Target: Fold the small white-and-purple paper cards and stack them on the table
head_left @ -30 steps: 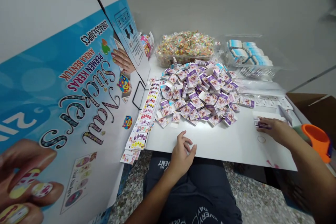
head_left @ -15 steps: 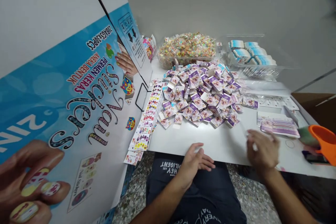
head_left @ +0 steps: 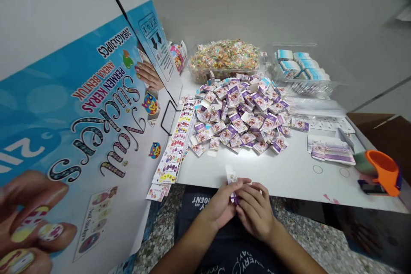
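A small white-and-purple carton, its white end flap sticking up, is held at the table's front edge, above my lap. My left hand grips it with the thumb across its face. Fingers of my right hand are curled around the same carton from the other side, covering most of its lower part. Beyond the hands lies a heap of similar small cartons, some with flaps raised. A stack of flat purple-and-white cartons rests on the right of the white table.
Long sticker strips lie at left beside a large printed box. A clear tub of wrapped candies and a tray of blue-and-white packs stand behind. An orange tape dispenser and rubber bands are on the right.
My right hand has moved left from near the flat carton stack to meet my left hand. A small carton now shows between both hands. The view has shifted slightly.
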`<state>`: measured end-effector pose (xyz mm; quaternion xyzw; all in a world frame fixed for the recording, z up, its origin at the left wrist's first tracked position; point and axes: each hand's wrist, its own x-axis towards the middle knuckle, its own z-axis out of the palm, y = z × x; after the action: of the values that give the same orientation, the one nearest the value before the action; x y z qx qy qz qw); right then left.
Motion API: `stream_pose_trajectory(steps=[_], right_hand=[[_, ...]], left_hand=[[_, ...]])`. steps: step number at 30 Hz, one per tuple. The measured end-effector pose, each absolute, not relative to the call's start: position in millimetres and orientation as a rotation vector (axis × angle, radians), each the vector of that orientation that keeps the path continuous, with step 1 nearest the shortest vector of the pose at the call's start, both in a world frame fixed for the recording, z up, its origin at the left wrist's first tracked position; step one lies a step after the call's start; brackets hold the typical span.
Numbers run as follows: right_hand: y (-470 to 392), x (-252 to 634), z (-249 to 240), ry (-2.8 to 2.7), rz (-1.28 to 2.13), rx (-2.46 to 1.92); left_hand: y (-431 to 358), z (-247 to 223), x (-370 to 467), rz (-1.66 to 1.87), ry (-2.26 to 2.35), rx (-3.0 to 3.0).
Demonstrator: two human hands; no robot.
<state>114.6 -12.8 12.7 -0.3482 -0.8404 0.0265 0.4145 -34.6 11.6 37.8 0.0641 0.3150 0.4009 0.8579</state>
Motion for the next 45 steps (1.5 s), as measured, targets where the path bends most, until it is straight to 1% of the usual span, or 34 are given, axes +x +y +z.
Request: stream_pose_trajectory(steps=[4, 7, 11, 13, 17, 19, 21, 23, 26, 28, 31, 36, 39, 42, 45], right_hand=[[-11, 117, 16, -2.013, 0.251, -1.038], [-7, 117, 29, -1.980, 0.530, -1.151], [2, 122, 48, -2.011, 0.984, -1.031], [7, 125, 53, -1.950, 1.154, -0.977], [13, 128, 58, -1.897, 1.381, -0.897], [13, 127, 61, -1.864, 1.441, -0.862], [12, 126, 65, -1.809, 1.456, -0.906], [11, 126, 70, -1.819, 1.414, -0.999], [8, 124, 74, -2.022, 1.229, -1.101], [6, 123, 73, -2.119, 1.056, -1.132], [3, 121, 65, -2.039, 0.866, -1.153], [2, 124, 48, -1.985, 0.913, -1.066], [-2, 124, 42, -1.957, 0.847, -1.058], [-5, 121, 44, -2.014, 0.768, -1.015], [-4, 117, 51, -2.076, 0.818, -1.014]], left_hand=[[9, 26, -35, 0.883, 0.679, 0.198], [10, 14, -37, 0.793, 0.604, 0.309], [10, 3, -45, 0.691, 0.506, 0.410], [10, 2, -50, 0.569, 0.477, 0.450], [6, 4, -55, 0.304, 0.422, 0.546], [4, 8, -53, 0.291, 0.393, 0.554], [2, 15, -48, 0.396, 0.414, 0.525], [1, 22, -42, 0.613, 0.529, 0.457], [0, 33, -38, 0.807, 0.725, 0.343], [-1, 38, -37, 0.815, 0.769, 0.277], [0, 41, -36, 0.820, 0.765, 0.168], [5, 40, -35, 0.902, 0.761, 0.126], [9, 38, -35, 0.928, 0.801, 0.159], [10, 33, -36, 0.950, 0.848, 0.157], [10, 30, -35, 0.967, 0.875, 0.137]])
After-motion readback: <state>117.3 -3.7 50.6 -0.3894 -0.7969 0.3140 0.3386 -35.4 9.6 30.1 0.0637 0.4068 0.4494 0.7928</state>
